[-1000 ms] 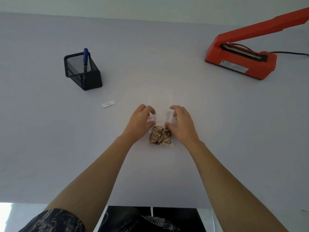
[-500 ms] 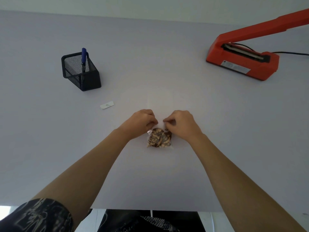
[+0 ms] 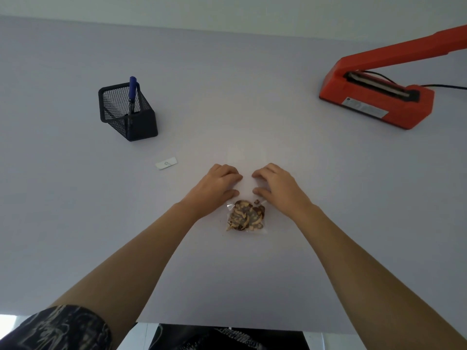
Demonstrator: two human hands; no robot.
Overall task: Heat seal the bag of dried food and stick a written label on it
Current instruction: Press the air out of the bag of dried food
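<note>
A clear plastic bag [image 3: 246, 216] with brown dried food bunched in its near end lies flat on the table's middle. Its empty upper half is almost invisible against the table and stretches away from me. My left hand [image 3: 217, 185] and my right hand [image 3: 278, 185] rest on that upper half from either side, fingers curled, thumbs and fingertips pinching the film. A small white label [image 3: 166, 163] lies left of the hands. The orange heat sealer [image 3: 376, 102] stands at the far right with its arm raised.
A black mesh pen holder [image 3: 129, 114] with a blue marker [image 3: 132, 93] stands at the far left. The sealer's black cord [image 3: 444, 85] runs off the right edge. The pale grey table [image 3: 75, 223] ends close to my body.
My hands closed together over the bag's neck just above the food, then moved slightly apart and forward. The food sits more bunched toward the near end.
</note>
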